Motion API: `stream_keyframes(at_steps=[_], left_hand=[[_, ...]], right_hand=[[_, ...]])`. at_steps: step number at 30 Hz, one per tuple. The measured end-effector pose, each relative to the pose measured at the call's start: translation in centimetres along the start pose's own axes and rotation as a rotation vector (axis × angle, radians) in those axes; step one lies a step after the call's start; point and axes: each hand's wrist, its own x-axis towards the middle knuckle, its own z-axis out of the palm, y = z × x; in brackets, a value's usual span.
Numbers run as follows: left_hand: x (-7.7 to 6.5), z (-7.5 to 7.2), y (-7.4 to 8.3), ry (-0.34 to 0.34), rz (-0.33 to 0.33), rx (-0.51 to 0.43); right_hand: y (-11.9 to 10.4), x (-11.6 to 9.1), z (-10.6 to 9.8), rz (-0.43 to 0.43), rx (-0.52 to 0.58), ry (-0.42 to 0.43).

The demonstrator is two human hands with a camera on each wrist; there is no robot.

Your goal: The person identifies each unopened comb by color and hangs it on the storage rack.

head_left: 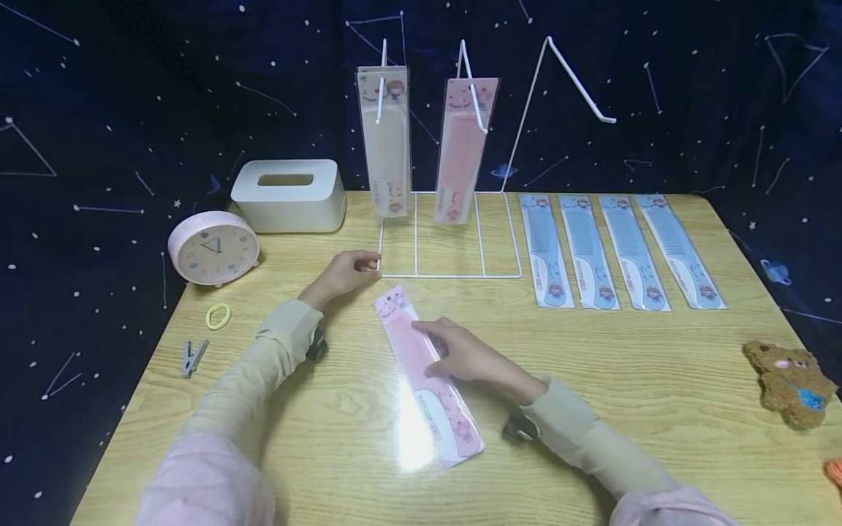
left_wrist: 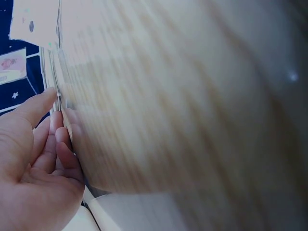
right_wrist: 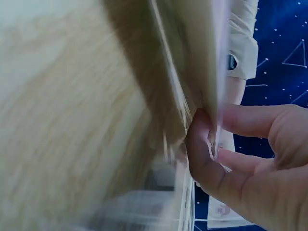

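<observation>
My right hand (head_left: 460,352) pinches a pink comb in a clear package (head_left: 437,398) by its right edge, above the front middle of the table. In the right wrist view the thumb and a finger hold the thin package (right_wrist: 215,120) from both sides. My left hand (head_left: 343,277) holds the front left corner of a white wire rack (head_left: 454,276). A pale packaged comb (head_left: 387,153), apparently with another behind it, hangs on the rack's left hook. From the middle hook hangs a pink packaged comb (head_left: 460,146). The right hook (head_left: 582,80) carries nothing.
Several blue packaged combs (head_left: 582,252) lie in a row right of the rack. At the left are a white tissue box (head_left: 289,201), a pink clock (head_left: 213,248), a yellow hair tie (head_left: 218,316) and a grey clip (head_left: 194,358). A brown bear plush (head_left: 792,383) lies far right.
</observation>
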Motion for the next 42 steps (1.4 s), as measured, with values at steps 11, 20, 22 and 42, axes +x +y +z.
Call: stream_keyframes(at_steps=[11, 20, 22, 42], left_hand=[[-0.1, 0.0, 0.1, 0.002, 0.015, 0.015], [-0.2, 0.0, 0.1, -0.002, 0.003, 0.011], [-0.1, 0.0, 0.1, -0.001, 0.005, 0.005], [0.1, -0.1, -0.3, -0.02, 0.005, -0.008]], right_hand=[[-0.7, -1.3, -1.8, 0.02, 0.195, 0.21], [-1.8, -2.3, -5.1, -0.141, 0.355, 0.403], [-2.1, -2.5, -5.9, -0.174, 0.384, 0.444], [-4.7, -3.3, -9.2, -0.367, 0.395, 0.59]])
